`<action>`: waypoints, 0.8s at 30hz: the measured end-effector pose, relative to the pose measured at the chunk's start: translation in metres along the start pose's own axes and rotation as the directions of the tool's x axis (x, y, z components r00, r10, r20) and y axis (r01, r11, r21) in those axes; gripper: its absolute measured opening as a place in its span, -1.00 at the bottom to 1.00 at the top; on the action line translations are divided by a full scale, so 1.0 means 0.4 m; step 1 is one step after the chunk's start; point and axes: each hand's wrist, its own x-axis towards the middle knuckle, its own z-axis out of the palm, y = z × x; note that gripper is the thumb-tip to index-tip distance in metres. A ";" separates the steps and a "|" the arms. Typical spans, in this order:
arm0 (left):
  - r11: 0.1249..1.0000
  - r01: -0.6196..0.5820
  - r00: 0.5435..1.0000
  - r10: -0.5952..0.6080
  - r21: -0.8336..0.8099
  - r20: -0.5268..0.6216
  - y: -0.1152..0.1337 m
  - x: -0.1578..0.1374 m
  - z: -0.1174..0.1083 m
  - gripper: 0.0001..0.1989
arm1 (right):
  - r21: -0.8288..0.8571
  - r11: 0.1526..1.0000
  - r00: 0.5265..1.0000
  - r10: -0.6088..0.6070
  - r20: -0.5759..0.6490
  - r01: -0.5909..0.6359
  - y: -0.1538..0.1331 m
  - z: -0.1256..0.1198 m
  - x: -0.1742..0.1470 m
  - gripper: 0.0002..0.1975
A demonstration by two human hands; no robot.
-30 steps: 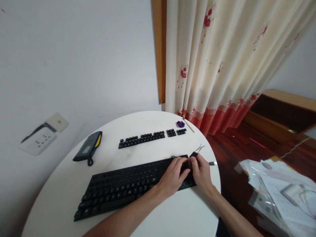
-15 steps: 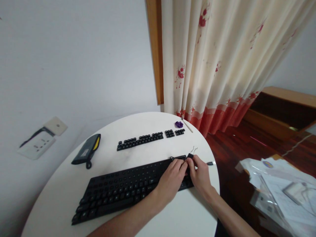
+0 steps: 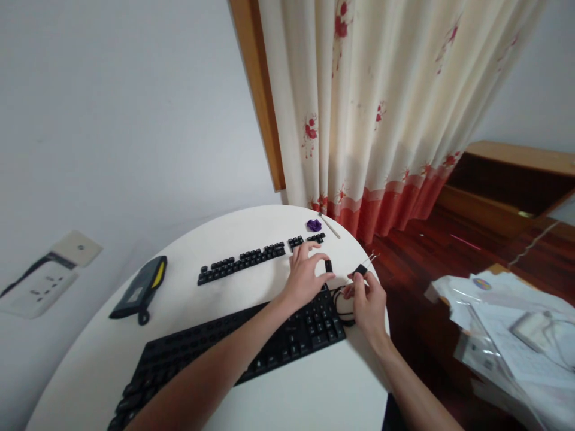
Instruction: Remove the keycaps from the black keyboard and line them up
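Puller [image 3: 360, 271] slants from the right hand [image 3: 370, 300], wires [image 3: 369, 260] pointing away rightward.

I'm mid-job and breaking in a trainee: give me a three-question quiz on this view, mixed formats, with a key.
1. What does the right hand hold?
2. True or false: the left hand holds a small black keycap between thumb and finger.
3. Which lies nearest the purple item: (a) slim pale stick, (b) wall socket, (c) keyboard?

Key:
1. A wire-pronged black tool.
2. True.
3. a.
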 end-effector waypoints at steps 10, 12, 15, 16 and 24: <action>0.967 0.130 0.985 -0.151 0.218 0.085 -0.112 0.198 0.180 -0.70 | -0.036 0.998 0.997 -0.052 0.054 0.054 0.018 0.002 -0.004 -0.70; 0.965 0.122 0.987 -0.143 0.233 0.077 -0.122 0.204 0.185 -0.67 | -0.039 0.998 0.996 -0.056 0.065 0.059 0.021 0.002 -0.004 -0.70; 0.959 0.122 0.989 -0.140 0.257 0.054 -0.131 0.207 0.185 -0.58 | -0.046 0.997 0.996 -0.056 0.073 0.060 0.025 0.003 -0.004 -0.70; 0.956 0.128 0.989 -0.144 0.263 0.042 -0.132 0.208 0.185 -0.53 | -0.048 0.997 0.995 -0.058 0.076 0.062 0.025 0.003 -0.005 -0.70; 0.941 0.183 0.982 -0.188 0.285 -0.010 -0.133 0.219 0.185 -0.40 | -0.038 0.996 0.992 -0.075 0.100 0.079 0.020 0.001 -0.008 -0.72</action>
